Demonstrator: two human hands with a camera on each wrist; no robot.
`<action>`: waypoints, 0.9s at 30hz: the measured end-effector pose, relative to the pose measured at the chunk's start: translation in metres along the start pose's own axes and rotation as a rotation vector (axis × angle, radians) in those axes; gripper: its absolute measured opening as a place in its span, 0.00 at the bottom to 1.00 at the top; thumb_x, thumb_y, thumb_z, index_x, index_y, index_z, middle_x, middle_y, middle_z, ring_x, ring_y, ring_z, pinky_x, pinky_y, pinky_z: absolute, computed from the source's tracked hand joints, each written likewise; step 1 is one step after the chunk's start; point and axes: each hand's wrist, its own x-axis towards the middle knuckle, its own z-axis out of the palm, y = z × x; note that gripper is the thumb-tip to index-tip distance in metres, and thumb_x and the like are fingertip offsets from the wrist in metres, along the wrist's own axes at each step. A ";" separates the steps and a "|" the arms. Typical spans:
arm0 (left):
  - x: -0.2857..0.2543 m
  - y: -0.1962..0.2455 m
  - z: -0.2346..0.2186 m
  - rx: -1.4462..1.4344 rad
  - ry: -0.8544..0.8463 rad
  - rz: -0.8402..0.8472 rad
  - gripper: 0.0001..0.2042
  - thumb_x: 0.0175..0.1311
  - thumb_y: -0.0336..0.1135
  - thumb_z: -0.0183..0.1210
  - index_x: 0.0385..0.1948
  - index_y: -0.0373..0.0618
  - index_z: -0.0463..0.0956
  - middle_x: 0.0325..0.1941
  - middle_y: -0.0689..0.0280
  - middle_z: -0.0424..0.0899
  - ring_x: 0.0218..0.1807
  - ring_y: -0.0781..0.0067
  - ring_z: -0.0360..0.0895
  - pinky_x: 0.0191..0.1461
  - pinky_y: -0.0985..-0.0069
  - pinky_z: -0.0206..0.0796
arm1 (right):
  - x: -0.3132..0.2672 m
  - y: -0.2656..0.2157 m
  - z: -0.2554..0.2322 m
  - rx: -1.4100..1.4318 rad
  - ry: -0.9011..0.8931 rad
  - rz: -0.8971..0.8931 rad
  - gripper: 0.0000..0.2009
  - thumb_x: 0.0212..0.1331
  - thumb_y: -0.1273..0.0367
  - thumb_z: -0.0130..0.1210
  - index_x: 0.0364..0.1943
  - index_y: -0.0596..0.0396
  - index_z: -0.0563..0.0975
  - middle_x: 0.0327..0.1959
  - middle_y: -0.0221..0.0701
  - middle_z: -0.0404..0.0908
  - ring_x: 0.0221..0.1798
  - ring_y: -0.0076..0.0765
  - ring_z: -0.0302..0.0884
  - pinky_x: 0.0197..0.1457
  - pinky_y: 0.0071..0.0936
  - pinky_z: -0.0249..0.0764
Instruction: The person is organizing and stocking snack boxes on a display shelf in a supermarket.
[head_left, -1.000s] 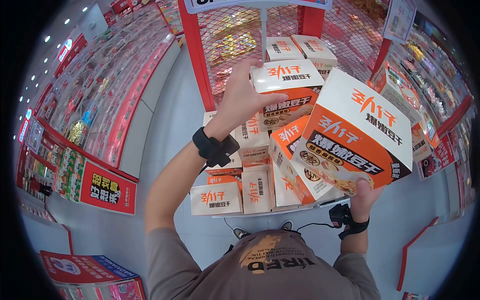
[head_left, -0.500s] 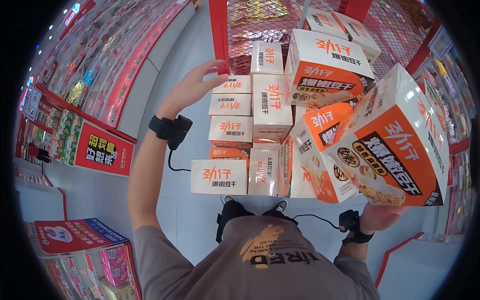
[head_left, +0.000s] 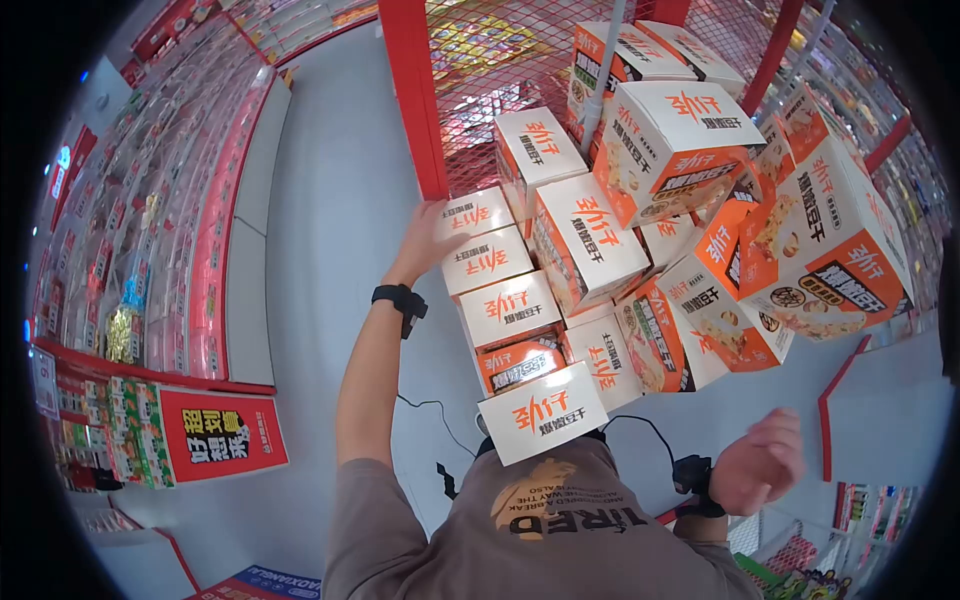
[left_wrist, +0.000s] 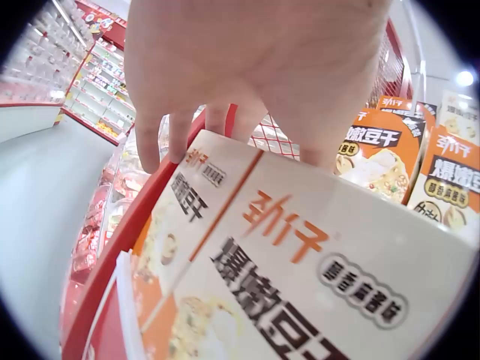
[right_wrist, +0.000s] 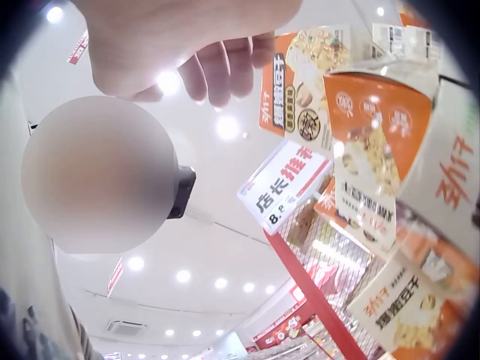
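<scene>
My left hand [head_left: 432,245] is at the far left corner of a stack of white and orange snack boxes. Its fingers reach the far edge of the white box [head_left: 476,211] there, and the thumb lies over the top near the seam with the white box [head_left: 487,258] beside it. The left wrist view shows the fingers fairly straight, spread past the box edge [left_wrist: 262,161]. Apart from the stack, my right hand [head_left: 760,465] hovers empty, fingers loosely bent. A large box [head_left: 825,240] leans tilted on the stack's right side, above that hand.
A large box [head_left: 675,150] sits tilted near the back of the stack. Behind stand a red post [head_left: 413,100] and red mesh. Shelves of packaged goods [head_left: 170,230] line the left side beyond a grey aisle floor [head_left: 330,180]. A price sign [right_wrist: 285,180] hangs above the stack.
My right hand has let go of the large box, which now rests on the stack's right side. My left hand left the back box, then came down at the left row. The head view has turned.
</scene>
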 end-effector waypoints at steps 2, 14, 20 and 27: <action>0.002 0.001 -0.011 0.031 -0.067 0.006 0.36 0.51 0.48 0.68 0.60 0.38 0.67 0.61 0.49 0.72 0.62 0.49 0.69 0.67 0.62 0.60 | 0.001 -0.013 0.025 -0.039 -0.438 0.221 0.31 0.51 0.53 0.61 0.56 0.55 0.69 0.46 0.35 0.79 0.45 0.46 0.74 0.56 0.46 0.63; 0.028 0.021 -0.016 0.438 -0.232 0.112 0.38 0.45 0.52 0.64 0.63 0.50 0.66 0.53 0.53 0.77 0.57 0.52 0.71 0.63 0.56 0.58 | 0.011 0.023 0.115 -0.112 -1.195 0.195 0.46 0.39 0.59 0.72 0.67 0.46 0.62 0.67 0.42 0.60 0.71 0.51 0.54 0.70 0.50 0.53; 0.027 0.020 -0.018 0.283 -0.215 -0.005 0.39 0.38 0.51 0.71 0.57 0.49 0.68 0.52 0.55 0.78 0.57 0.54 0.72 0.62 0.56 0.57 | 0.006 0.032 0.118 -0.037 -1.163 0.192 0.46 0.38 0.58 0.73 0.68 0.45 0.62 0.65 0.41 0.62 0.69 0.51 0.56 0.70 0.47 0.53; 0.022 0.035 -0.030 0.235 0.074 0.118 0.36 0.33 0.52 0.73 0.49 0.47 0.71 0.47 0.59 0.76 0.53 0.55 0.70 0.57 0.56 0.58 | 0.009 0.039 0.119 -0.004 -1.192 0.172 0.47 0.39 0.56 0.72 0.68 0.46 0.61 0.65 0.41 0.61 0.68 0.52 0.56 0.69 0.47 0.53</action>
